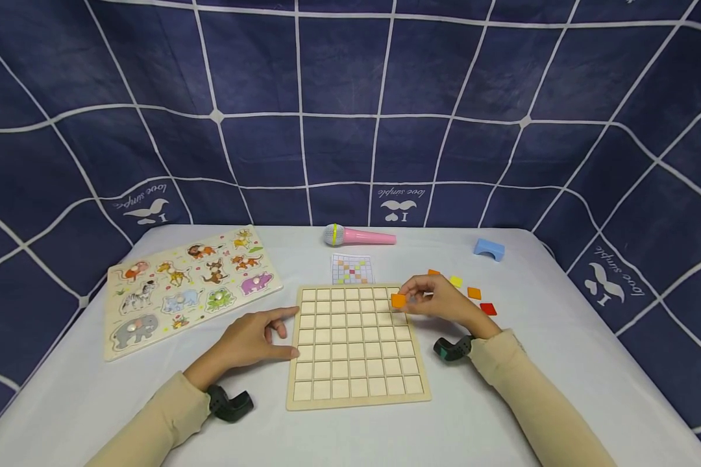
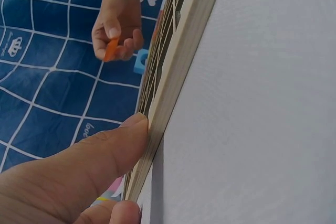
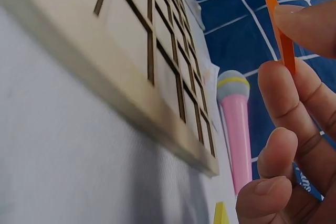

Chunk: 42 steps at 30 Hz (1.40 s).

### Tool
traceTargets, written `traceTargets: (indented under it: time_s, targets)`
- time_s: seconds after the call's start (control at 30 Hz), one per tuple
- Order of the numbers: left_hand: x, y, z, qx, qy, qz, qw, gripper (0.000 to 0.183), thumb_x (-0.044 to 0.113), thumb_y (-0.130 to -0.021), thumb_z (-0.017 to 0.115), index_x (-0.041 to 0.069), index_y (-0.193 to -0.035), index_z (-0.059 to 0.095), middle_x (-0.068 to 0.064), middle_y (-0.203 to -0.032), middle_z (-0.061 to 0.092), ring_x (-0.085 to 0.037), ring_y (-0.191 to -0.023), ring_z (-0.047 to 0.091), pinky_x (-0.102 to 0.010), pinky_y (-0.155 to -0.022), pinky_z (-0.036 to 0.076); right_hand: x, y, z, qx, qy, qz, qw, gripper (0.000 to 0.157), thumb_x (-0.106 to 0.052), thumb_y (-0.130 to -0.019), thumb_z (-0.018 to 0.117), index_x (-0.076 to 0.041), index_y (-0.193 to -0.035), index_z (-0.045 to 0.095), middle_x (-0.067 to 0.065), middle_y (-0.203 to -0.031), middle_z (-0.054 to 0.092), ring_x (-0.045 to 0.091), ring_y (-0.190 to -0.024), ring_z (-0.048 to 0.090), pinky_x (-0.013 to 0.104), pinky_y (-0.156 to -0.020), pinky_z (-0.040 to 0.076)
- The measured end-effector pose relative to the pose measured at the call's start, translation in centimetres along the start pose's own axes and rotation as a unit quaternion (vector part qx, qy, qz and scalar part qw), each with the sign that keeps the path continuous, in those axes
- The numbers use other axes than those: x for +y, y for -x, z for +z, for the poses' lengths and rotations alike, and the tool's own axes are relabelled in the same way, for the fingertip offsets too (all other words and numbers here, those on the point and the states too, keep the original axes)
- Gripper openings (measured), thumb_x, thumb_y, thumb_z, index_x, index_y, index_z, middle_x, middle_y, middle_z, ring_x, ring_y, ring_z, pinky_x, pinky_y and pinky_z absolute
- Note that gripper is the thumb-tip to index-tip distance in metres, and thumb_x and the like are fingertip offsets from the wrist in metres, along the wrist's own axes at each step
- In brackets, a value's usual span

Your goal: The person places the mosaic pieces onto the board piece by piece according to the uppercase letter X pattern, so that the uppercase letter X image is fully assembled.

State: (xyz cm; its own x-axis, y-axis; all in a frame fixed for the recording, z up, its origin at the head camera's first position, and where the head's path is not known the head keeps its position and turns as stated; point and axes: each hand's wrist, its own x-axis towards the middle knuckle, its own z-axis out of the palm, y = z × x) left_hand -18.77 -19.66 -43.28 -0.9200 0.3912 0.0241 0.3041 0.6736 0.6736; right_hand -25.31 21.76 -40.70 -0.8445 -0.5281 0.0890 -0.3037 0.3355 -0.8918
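A square wooden grid board (image 1: 357, 401) with bare cells lies flat on the white table. My left hand (image 1: 248, 338) is at its left edge, with thumb and fingertips touching the wooden side (image 2: 169, 80). Over the board's far right corner, my right hand (image 1: 438, 298) pinches an orange square tile (image 1: 398, 300) between thumb and fingers. In the right wrist view the tile (image 3: 283, 40) appears edge-on, raised above the board. Right of the board lie loose tiles: a yellow one (image 1: 455, 281), a red one (image 1: 488, 309) and orange ones (image 1: 474, 293).
A card with a coloured grid (image 1: 352, 269) lies just beyond the board. Behind it is a pink toy microphone (image 1: 365, 237). At the back right stands a blue arch block (image 1: 489, 249). An animal peg puzzle (image 1: 158, 258) occupies the left side.
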Motion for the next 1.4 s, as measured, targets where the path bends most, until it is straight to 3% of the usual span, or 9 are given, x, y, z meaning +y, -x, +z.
traceTargets:
  time_s: [0.27, 0.53, 1.4]
  targets:
    - [0.0, 0.0, 0.0, -0.001, 0.002, -0.001, 1.0000, 0.084, 0.038, -0.079, 0.098, 0.004, -0.149, 0.065, 0.010, -0.091, 0.063, -0.009, -0.070, 0.053, -0.028, -0.062, 0.041, -0.8, -1.3, 1.0, 0.000, -0.023, 0.026, 0.999, 0.027, -0.002, -0.087, 0.085, 0.005, -0.111, 0.074, 0.005, -0.091, 0.070, 0.014, -0.079, 0.056, 0.023, -0.071, 0.044]
    - [0.1, 0.0, 0.0, -0.001, -0.004, -0.001, 1.0000, 0.084, 0.038, -0.080, 0.097, 0.005, -0.149, 0.065, 0.010, -0.092, 0.063, -0.009, -0.070, 0.053, -0.028, -0.062, 0.040, -0.7, -2.4, 2.2, -0.018, -0.049, 0.005, 0.999, 0.026, 0.003, -0.089, 0.081, 0.012, -0.112, 0.072, 0.004, -0.088, 0.073, 0.011, -0.076, 0.058, 0.022, -0.073, 0.047]
    - [0.1, 0.1, -0.1, 0.000, -0.007, -0.001, 1.0000, 0.084, 0.039, -0.080, 0.097, 0.005, -0.150, 0.064, 0.010, -0.092, 0.063, -0.008, -0.070, 0.052, -0.028, -0.063, 0.041, -2.1, -5.0, 6.0, -0.042, -0.046, 0.001, 0.998, 0.025, 0.001, -0.090, 0.081, 0.009, -0.112, 0.074, -0.003, -0.084, 0.073, 0.008, -0.072, 0.057, 0.021, -0.070, 0.048]
